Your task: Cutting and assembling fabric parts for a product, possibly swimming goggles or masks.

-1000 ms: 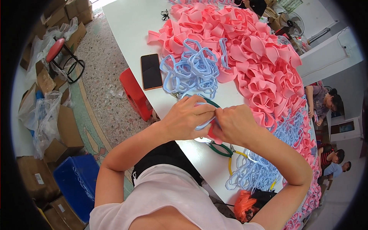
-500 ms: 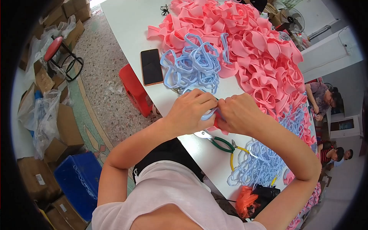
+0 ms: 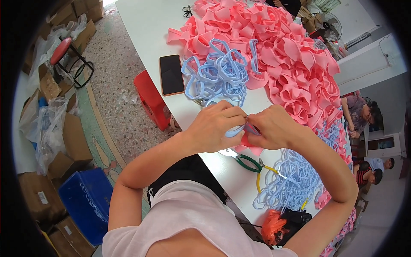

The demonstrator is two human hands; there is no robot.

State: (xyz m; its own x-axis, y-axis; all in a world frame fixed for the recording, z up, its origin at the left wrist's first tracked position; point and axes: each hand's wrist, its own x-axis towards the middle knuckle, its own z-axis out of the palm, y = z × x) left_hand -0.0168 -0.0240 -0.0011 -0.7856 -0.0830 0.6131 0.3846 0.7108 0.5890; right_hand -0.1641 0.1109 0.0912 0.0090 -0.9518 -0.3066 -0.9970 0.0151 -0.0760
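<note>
My left hand (image 3: 216,127) is closed around a light blue strap (image 3: 233,132), which bulges out below its fingers. Close against it, my right hand (image 3: 273,127) pinches part of the same blue strap; the exact grip is hidden by the fingers. A pink foam-like piece (image 3: 249,146) hangs under both hands, and I cannot tell whether it is joined to the strap. Just beyond the left hand lies a heap of light blue loops (image 3: 220,73). Green-and-yellow-handled pliers (image 3: 259,167) rest on the white table (image 3: 220,169) below the hands.
A large pile of pink pieces (image 3: 295,55) covers the far right of the table. Thin blue straps (image 3: 291,182) lie beside my right forearm. A phone (image 3: 171,74) is near the left edge, by a red stool (image 3: 150,100). A blue bin (image 3: 83,197) stands on the floor.
My right hand has turned slightly and drawn a little away from the left, showing more of the strap and pink piece between them. The view has shifted slightly.
</note>
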